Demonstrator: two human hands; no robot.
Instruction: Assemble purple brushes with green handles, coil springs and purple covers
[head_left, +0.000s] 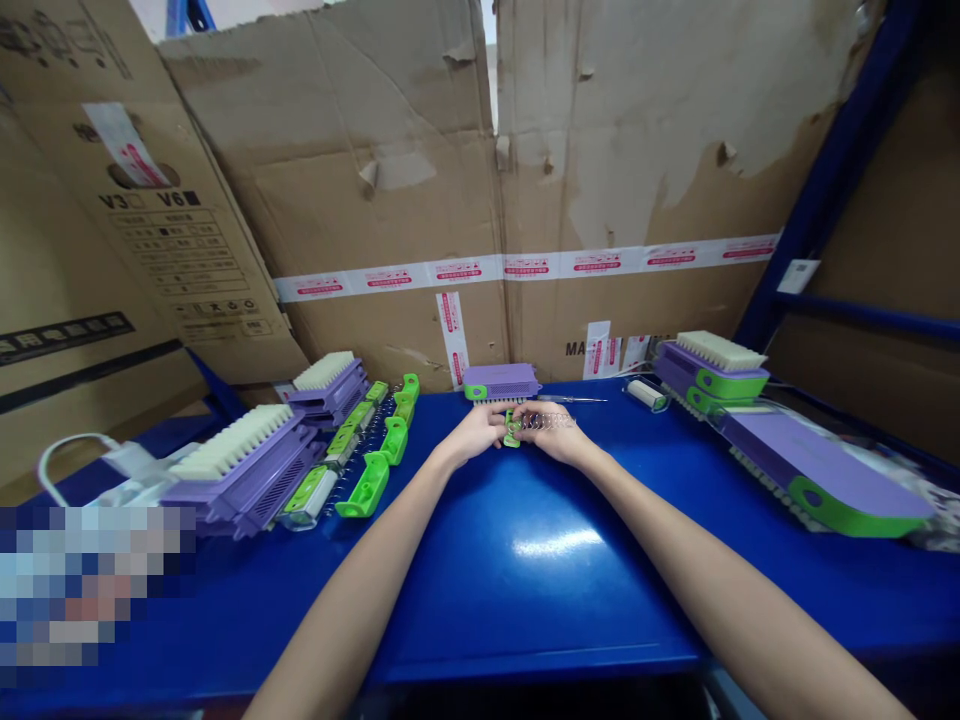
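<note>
Above the middle of the blue table, my left hand [478, 434] and my right hand [551, 430] meet around a small green part [512, 428]. The fingers of my left hand press on its left side, and those of my right hand on its right side. A metal spring [553, 421] lies across the back of my right hand, its far end hidden by blur. Just behind my hands sits a purple brush block [501, 380] with a green end and bristles facing down. A thin screwdriver [574, 400] lies to its right.
Purple blocks [240, 480], green-and-white parts [341, 440], springs and green brackets [365, 487] line the left. On the right are stacked brushes [712, 370], a long purple brush [817, 460] and a small white part [646, 394]. Cardboard [375, 200] walls the back of the blue table [480, 600].
</note>
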